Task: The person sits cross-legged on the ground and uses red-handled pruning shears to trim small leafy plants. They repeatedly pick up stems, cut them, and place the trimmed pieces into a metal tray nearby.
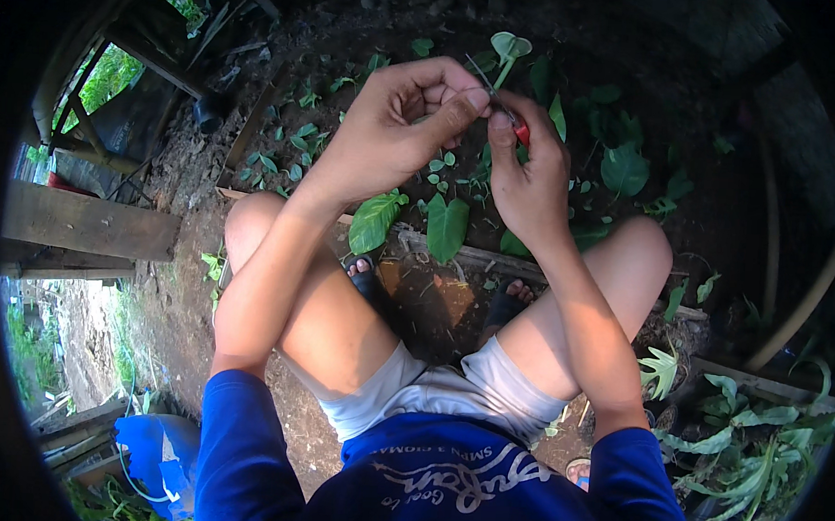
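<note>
My left hand (424, 114) and my right hand (527, 139) meet above a planted bed, with their fingertips close together. In my right hand is a small tool with a red handle (521, 131) and a thin metal part (479, 69) that points up to the left; its exact kind is hard to tell. A pale green stem with a curled leaf (511, 46) rises just behind the fingers of my right hand. My left thumb and forefinger are pinched together beside the metal part; whatever lies between them is too small to make out.
Below the hands, small seedlings and broad green leaves (447, 227) stand in dark soil, edged by a wooden board (487, 255). Long-leaved plants (759, 429) are at the lower right. A wooden plank (91, 222) juts in at the left, above a blue container (157, 452).
</note>
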Action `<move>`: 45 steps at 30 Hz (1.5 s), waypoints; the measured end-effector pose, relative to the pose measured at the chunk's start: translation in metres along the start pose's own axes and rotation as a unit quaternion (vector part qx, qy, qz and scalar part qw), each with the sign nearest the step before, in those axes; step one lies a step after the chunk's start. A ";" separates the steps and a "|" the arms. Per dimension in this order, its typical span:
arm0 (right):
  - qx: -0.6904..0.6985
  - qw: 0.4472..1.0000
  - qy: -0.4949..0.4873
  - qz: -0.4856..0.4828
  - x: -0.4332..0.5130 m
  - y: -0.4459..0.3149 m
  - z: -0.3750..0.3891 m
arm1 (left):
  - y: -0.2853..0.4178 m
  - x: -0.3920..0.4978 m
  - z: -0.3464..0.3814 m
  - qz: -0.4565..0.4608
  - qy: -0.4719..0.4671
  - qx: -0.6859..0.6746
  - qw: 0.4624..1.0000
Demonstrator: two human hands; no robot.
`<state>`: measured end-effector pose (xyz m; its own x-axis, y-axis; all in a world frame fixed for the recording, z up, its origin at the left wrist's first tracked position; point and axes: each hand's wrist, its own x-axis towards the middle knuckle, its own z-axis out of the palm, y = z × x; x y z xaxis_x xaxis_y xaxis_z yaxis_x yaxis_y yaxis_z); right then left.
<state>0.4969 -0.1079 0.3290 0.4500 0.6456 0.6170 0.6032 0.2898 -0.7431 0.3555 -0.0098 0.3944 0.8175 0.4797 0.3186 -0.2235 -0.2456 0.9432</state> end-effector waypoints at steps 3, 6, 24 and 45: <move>0.002 1.000 -0.002 0.007 -0.001 -0.002 0.000 | -0.001 -0.002 0.003 0.002 -0.003 -0.006 1.000; 0.078 0.994 -0.023 0.070 -0.001 -0.005 0.000 | 0.001 -0.003 -0.002 -0.006 -0.005 0.013 1.000; -0.218 0.771 -0.570 0.179 -0.125 0.069 0.057 | 0.032 -0.013 -0.060 0.078 0.175 0.230 0.954; -0.238 0.762 -0.599 0.052 -0.063 0.289 0.216 | 0.095 -0.117 -0.058 -0.323 -0.100 0.504 0.795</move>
<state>0.5003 0.0880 0.0197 -0.2411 0.9121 -0.3315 0.9044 0.0872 -0.4177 0.2079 -0.0408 0.4522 0.6800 0.6608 -0.3179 0.7330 -0.6009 0.3187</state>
